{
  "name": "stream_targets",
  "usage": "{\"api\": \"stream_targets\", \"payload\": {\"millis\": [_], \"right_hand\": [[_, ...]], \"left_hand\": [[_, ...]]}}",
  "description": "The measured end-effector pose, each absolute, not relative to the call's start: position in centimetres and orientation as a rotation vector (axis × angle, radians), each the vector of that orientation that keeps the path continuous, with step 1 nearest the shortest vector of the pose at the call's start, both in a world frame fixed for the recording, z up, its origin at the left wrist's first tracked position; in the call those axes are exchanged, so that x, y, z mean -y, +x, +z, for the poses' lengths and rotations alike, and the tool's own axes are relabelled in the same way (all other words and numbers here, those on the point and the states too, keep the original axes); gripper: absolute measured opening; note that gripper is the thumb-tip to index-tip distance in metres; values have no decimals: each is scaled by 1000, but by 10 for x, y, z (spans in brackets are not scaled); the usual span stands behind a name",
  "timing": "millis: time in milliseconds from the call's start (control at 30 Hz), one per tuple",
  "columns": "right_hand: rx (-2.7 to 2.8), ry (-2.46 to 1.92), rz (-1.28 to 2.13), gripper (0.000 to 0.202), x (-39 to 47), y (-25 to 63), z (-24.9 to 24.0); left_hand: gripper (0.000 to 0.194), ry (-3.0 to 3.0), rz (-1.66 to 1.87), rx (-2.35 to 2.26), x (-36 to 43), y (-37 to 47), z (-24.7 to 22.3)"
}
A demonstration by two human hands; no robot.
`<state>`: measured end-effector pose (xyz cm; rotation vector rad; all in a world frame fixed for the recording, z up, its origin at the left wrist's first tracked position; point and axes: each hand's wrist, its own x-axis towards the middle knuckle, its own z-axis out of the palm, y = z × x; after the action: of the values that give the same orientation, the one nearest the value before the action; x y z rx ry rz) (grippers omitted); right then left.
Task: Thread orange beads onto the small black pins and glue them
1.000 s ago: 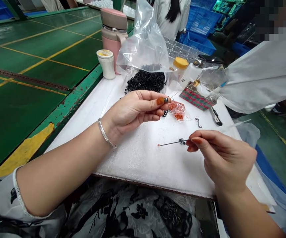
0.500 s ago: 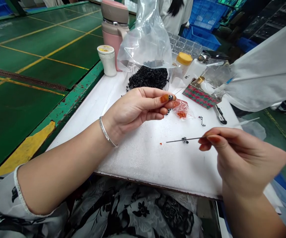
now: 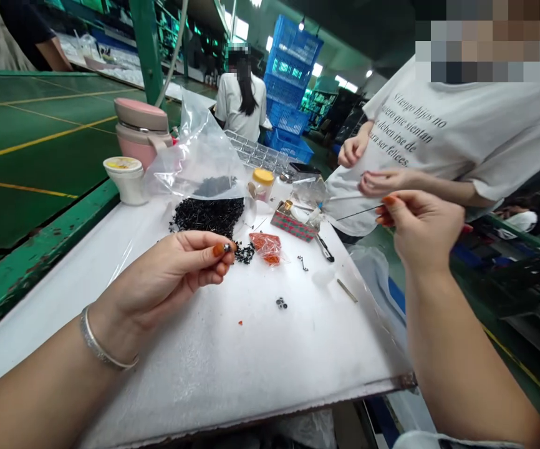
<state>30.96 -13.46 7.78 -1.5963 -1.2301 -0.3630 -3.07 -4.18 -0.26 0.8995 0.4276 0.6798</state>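
Observation:
Between thumb and index finger, my left hand [image 3: 176, 268] pinches a small dark metallic part [image 3: 227, 248] over the white tabletop [image 3: 223, 368]. On the right, my right hand [image 3: 422, 227] is raised and closed on the end of a thin dark rod [image 3: 358, 214] that points left. Behind my left hand lies a pile of small black pin-like parts [image 3: 209, 215] under a clear plastic bag [image 3: 199, 149]. A little bag of orange pieces [image 3: 266, 247] is close by. Several small dark rings [image 3: 281, 304] and an orange bit [image 3: 240, 323] lie in front.
At the back left stand a pink tumbler [image 3: 141, 134] and a white tub [image 3: 126, 181]. A yellow-lidded jar [image 3: 261, 184], a patterned box [image 3: 295, 223] and a cutter knife [image 3: 325, 248] are farther right. A person in a white shirt [image 3: 461, 137] stands beyond my right hand.
The view has swung up and right, bringing the standing person into sight. My right hand has lifted with the rod, away from the tabletop. My left hand keeps its pinch.

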Motion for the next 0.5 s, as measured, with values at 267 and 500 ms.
{"api": "stream_targets", "payload": {"millis": [267, 500], "right_hand": [[1421, -1865, -279, 23, 80, 326, 54], [1614, -1989, -345, 17, 79, 311, 65]], "left_hand": [[9, 852, 661, -456, 42, -31, -1], [3, 852, 667, -384, 44, -31, -2]]}}
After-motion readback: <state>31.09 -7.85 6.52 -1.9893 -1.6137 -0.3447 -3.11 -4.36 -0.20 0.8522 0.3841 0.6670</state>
